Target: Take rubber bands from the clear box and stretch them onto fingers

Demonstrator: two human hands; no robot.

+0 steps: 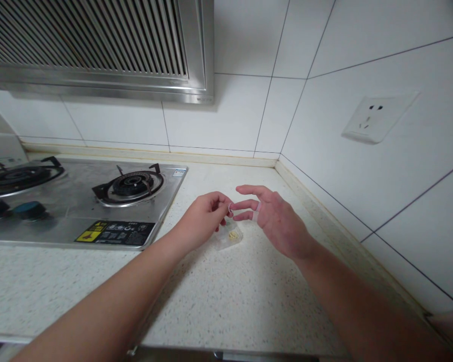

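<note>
My left hand (210,216) is closed in a pinch on a small whitish ring-like piece (230,207). The piece sits at the tip of one finger of my right hand (277,218); whether it goes around that fingertip is too small to tell. The fingers of my right hand are stretched out and apart, pointing left. Pale bands (255,215) show near the base of two of them. Below the hands, a clear plastic container or bag (224,242) lies on the speckled countertop (264,286), with small yellowish pieces (233,235) in it. My left fingers partly cover it.
A steel gas hob (64,221) with two burners and knobs lies on the left. Over it hangs a range hood (196,90). White tiled walls meet behind the counter, and a power socket (375,118) is on the right wall.
</note>
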